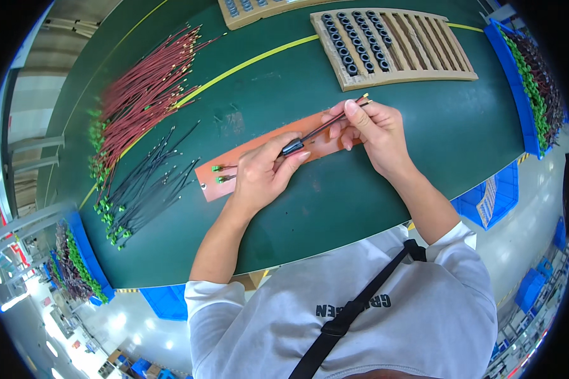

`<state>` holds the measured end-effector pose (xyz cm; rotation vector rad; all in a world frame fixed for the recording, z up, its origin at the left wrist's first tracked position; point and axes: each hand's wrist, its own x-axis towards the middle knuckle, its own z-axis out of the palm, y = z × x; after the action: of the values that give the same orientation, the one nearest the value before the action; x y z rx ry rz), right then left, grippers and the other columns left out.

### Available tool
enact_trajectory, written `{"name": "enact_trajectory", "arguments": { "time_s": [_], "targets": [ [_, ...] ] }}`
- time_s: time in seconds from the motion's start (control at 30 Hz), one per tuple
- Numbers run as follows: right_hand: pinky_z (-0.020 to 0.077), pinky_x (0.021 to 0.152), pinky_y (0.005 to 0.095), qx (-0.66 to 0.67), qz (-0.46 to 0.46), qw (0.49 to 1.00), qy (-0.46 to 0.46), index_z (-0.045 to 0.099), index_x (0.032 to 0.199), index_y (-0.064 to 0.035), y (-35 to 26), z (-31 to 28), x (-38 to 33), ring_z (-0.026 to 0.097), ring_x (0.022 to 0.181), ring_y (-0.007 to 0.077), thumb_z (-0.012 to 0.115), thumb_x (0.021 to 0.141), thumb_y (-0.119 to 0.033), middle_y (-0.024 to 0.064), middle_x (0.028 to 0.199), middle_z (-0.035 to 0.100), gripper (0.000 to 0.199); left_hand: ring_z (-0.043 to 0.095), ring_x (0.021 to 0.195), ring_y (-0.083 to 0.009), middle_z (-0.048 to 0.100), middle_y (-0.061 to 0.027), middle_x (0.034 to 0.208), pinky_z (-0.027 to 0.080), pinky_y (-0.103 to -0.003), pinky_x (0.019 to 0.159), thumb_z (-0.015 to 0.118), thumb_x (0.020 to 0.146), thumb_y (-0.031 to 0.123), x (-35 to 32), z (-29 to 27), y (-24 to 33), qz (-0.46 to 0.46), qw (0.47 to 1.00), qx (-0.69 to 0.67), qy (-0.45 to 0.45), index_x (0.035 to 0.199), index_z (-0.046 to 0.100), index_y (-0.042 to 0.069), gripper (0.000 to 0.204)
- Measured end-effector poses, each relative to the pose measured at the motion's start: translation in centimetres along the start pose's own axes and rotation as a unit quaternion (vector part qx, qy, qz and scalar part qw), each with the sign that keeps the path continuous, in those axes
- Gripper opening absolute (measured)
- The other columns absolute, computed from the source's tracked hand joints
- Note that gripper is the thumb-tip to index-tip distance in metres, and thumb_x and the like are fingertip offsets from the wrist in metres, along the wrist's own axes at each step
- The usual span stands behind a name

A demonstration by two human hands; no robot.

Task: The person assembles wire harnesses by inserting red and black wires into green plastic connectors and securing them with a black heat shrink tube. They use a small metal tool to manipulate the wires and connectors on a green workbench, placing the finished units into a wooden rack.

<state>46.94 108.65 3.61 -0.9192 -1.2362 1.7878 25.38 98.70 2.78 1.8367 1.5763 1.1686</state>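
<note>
My left hand point(262, 170) is closed, thumb and fingers pinching a short black sleeve-like core point(291, 148) that has a red and a black wire point(325, 125) running through it. Thumb and index finger of my right hand point(379, 129) grip those wires close to their bare tips. On the left, beyond my left hand, the wires' two green connectors point(220, 179) show over an orange-brown board point(212, 189). This long board lies slanted on the green table beneath both hands. My left fingers hide the middle of the wires.
Red wires point(155, 82) with green ends lie in a heap at the far left, black wires point(148, 170) nearer. A slotted cardboard tray point(417, 77) of black cores stands at the far right. Blue bins point(517, 88) of wires flank the green table point(335, 215).
</note>
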Motion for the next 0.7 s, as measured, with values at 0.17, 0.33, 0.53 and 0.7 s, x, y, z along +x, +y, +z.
{"name": "enact_trajectory", "arguments": {
  "time_s": [0.17, 0.33, 0.53, 0.7],
  "targets": [
    [0.0512, 0.059, 0.0210, 0.002, -0.014, 1.000, 0.009, 0.075, 0.105, 0.0002, -0.3, 0.2, -0.3, 0.063, 0.066, 0.0078, 0.060, 0.107, -0.029, 0.0085, 0.093, 0.076, 0.033, 0.073, 0.076, -0.0123, 0.077, -0.0102, 0.095, 0.059, -0.026, 0.070, 0.083, 0.088, 0.013, 0.2, 0.0, 0.1, -0.008, 1.000, 0.003, 0.006, 0.116, 0.073, 0.001, 0.032],
    [0.0525, 0.060, 0.0213, 0.006, -0.024, 1.000, 0.012, 0.074, 0.109, 0.0001, -0.2, 0.4, -0.2, 0.064, 0.069, 0.0086, 0.059, 0.108, -0.028, 0.0093, 0.096, 0.076, 0.032, 0.074, 0.075, -0.0130, 0.077, -0.0103, 0.095, 0.059, -0.027, 0.069, 0.082, 0.090, 0.014, 0.1, 0.0, 0.3, -0.020, 1.000, 0.000, 0.002, 0.116, 0.073, 0.001, 0.031],
    [0.0544, 0.067, 0.0218, 0.015, -0.054, 0.996, -0.065, 0.073, 0.112, 0.0014, 0.2, 0.7, -0.1, 0.067, 0.085, 0.0116, 0.064, 0.104, -0.018, 0.0082, 0.107, 0.069, 0.023, 0.074, 0.078, -0.0145, 0.077, -0.0128, 0.101, 0.059, -0.028, 0.069, 0.081, 0.089, 0.011, 0.2, 0.1, -1.1, 0.049, 0.998, 0.013, 0.037, 0.118, 0.072, 0.000, 0.032],
    [0.0580, 0.080, 0.0266, -0.096, -0.086, 0.980, -0.152, 0.072, 0.117, 0.0023, 1.3, 2.4, 0.1, 0.065, 0.100, 0.0143, 0.069, 0.099, -0.006, 0.0077, 0.121, 0.059, 0.021, 0.075, 0.088, -0.0206, 0.076, -0.0154, 0.108, 0.059, -0.031, 0.074, 0.078, 0.091, 0.008, 0.6, -0.3, 0.1, 0.015, 0.999, -0.046, 0.006, 0.120, 0.071, -0.001, 0.031]
  ]
}}
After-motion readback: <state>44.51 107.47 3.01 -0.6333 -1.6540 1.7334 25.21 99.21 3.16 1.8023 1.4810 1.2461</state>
